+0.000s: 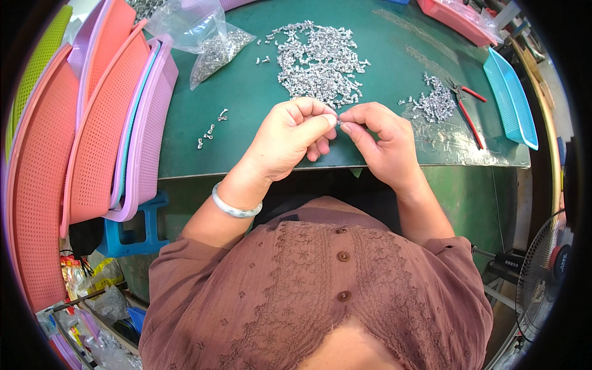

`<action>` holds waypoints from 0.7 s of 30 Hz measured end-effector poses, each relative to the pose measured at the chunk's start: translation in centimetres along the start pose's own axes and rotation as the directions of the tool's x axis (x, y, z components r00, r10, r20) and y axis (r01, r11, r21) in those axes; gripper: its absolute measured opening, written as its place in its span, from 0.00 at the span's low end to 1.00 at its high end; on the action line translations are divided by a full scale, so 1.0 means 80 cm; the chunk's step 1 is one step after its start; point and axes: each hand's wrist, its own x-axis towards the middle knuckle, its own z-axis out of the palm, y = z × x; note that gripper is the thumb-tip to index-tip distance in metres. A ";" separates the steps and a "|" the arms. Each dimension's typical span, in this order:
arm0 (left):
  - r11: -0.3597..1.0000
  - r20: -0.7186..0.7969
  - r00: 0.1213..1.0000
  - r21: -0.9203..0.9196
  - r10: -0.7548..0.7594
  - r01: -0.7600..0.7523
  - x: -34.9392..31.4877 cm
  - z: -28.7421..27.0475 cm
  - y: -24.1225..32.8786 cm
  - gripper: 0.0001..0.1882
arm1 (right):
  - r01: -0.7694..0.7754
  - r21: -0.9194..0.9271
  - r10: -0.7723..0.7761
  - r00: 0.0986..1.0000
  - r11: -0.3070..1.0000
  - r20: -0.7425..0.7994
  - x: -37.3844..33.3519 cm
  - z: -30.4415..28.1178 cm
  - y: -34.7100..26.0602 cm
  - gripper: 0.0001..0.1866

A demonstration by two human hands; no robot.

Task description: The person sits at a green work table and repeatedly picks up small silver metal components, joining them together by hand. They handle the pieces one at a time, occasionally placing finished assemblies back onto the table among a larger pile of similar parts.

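Observation:
My left hand (295,137) and my right hand (380,140) meet fingertip to fingertip over the near edge of a green table (246,123). Both pinch one small silvery metal part (338,118) between thumb and forefinger. Just beyond the hands lies a large heap of the same small metal parts (317,61). A smaller heap (433,102) lies to the right on a clear plastic sheet. A few loose parts (211,128) lie to the left of my left hand. A pale bangle (234,206) circles my left wrist.
Red-handled pliers (467,111) lie right of the small heap. A clear bag of parts (213,43) sits at the far left. Stacked pink, purple and orange mesh trays (105,123) lean on the left; a blue tray (512,98) and a red one (453,18) stand right. A fan (542,277) is lower right.

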 end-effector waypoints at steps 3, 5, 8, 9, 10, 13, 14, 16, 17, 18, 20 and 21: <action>0.999 0.007 1.000 0.050 0.005 -0.005 0.000 0.003 -0.001 0.07 | 0.015 0.015 -0.016 1.000 1.000 0.022 0.002 0.000 -0.003 0.06; 1.000 0.010 1.000 0.028 0.002 -0.002 0.000 0.001 -0.001 0.07 | -0.008 0.037 0.008 1.000 0.999 0.022 0.003 0.000 -0.006 0.06; 1.000 0.012 1.000 0.003 0.003 -0.003 0.000 0.000 -0.002 0.07 | -0.097 0.093 0.096 0.995 0.991 0.015 0.000 -0.001 -0.008 0.05; 1.000 0.012 1.000 -0.004 0.005 -0.005 0.000 -0.001 -0.002 0.07 | -0.135 0.114 0.135 0.991 0.984 0.012 -0.001 -0.001 -0.007 0.05; 1.000 0.014 1.000 -0.011 0.009 -0.008 0.000 -0.001 -0.002 0.07 | -0.118 0.109 0.117 0.993 0.987 0.019 -0.001 -0.002 -0.006 0.05; 0.999 0.018 1.000 -0.029 0.018 -0.017 0.001 -0.002 -0.004 0.07 | -0.072 0.102 0.068 0.997 0.992 0.035 -0.001 -0.003 -0.001 0.05; 0.999 0.015 1.000 -0.031 0.020 -0.020 0.000 -0.002 -0.004 0.07 | -0.058 0.106 0.054 0.998 0.993 0.037 -0.001 -0.003 -0.002 0.05; 0.999 0.013 0.999 -0.024 0.030 -0.029 -0.001 -0.001 -0.004 0.06 | -0.043 0.101 0.039 0.999 0.994 0.038 -0.001 -0.003 -0.002 0.05; 0.999 0.013 0.999 -0.014 0.037 -0.036 -0.001 -0.001 -0.004 0.06 | -0.041 0.093 0.038 0.999 0.995 0.036 -0.001 -0.003 -0.001 0.05; 0.999 0.013 0.999 -0.005 0.044 -0.044 -0.002 0.000 -0.004 0.06 | -0.039 0.085 0.036 0.999 0.996 0.035 -0.001 -0.003 -0.001 0.05; 0.999 0.011 0.999 -0.002 0.042 -0.042 -0.002 0.000 -0.004 0.06 | -0.038 0.079 0.036 0.999 0.996 0.029 -0.001 -0.002 -0.002 0.05; 0.999 0.010 0.999 0.000 0.042 -0.042 -0.003 0.000 -0.004 0.05 | -0.037 0.076 0.035 0.999 0.996 0.026 -0.001 -0.002 -0.002 0.05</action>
